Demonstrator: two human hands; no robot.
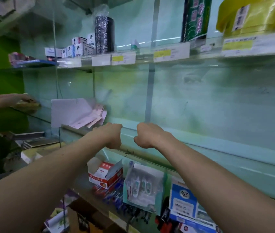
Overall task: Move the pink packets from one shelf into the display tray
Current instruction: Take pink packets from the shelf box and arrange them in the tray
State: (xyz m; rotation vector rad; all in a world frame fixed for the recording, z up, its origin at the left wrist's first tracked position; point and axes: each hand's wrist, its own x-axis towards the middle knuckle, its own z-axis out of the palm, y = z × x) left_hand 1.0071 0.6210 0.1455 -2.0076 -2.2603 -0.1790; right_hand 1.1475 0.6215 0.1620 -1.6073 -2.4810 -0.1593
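Both arms are out, left hand [110,137] and right hand [147,137] side by side at the front lip of the shelf [217,145], fingers curled under and hidden. Whether they grip that lip or nothing at all cannot be told. The pink packets [94,117] sit just beyond and left of the left hand, a loose fan of flat, pale-pink cards with small print, at a white tray [69,110]; in it or leaning on it is unclear. They look light, thin and slightly floppy, probably slick-faced, so the fan may slide apart. Pinching the stack by its near edges, thumb on top, looks safest.
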